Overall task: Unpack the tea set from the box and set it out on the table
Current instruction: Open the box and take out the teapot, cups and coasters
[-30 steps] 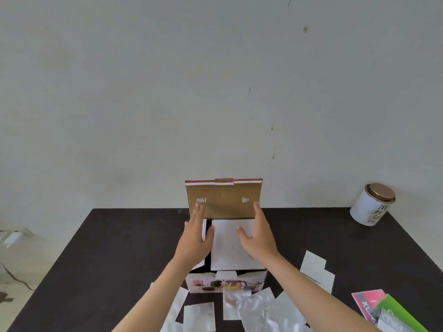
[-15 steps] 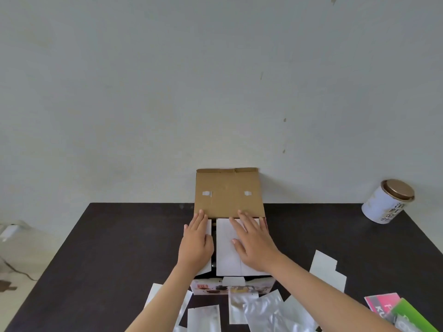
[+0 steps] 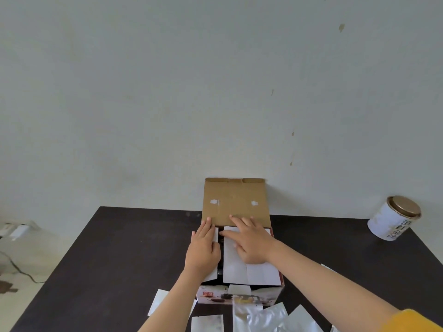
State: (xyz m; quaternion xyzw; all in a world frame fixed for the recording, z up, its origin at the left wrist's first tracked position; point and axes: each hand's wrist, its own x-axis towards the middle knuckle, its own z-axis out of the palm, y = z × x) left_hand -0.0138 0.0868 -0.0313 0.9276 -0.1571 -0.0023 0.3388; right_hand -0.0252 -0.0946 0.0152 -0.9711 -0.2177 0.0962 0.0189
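The tea set box (image 3: 239,297) stands near the front middle of the dark table (image 3: 124,255), with a printed picture on its front face. Its brown cardboard lid (image 3: 236,202) is folded back and leans toward the wall. Two white inner flaps (image 3: 254,271) cover the top opening with a dark gap between them. My left hand (image 3: 203,248) lies flat on the left flap. My right hand (image 3: 251,243) lies flat on the right flap, fingers spread and reaching the lid's hinge. The box's contents are hidden.
A white tin with a gold lid (image 3: 394,218) lies tilted at the table's far right. Several silver and white pouches (image 3: 261,317) are scattered along the front edge. The wall stands close behind the table. A white plug and cable (image 3: 14,232) lie on the floor to the left.
The lid has swung from upright to leaning back toward the wall. Both hands have dropped from the lid onto the white inner flaps.
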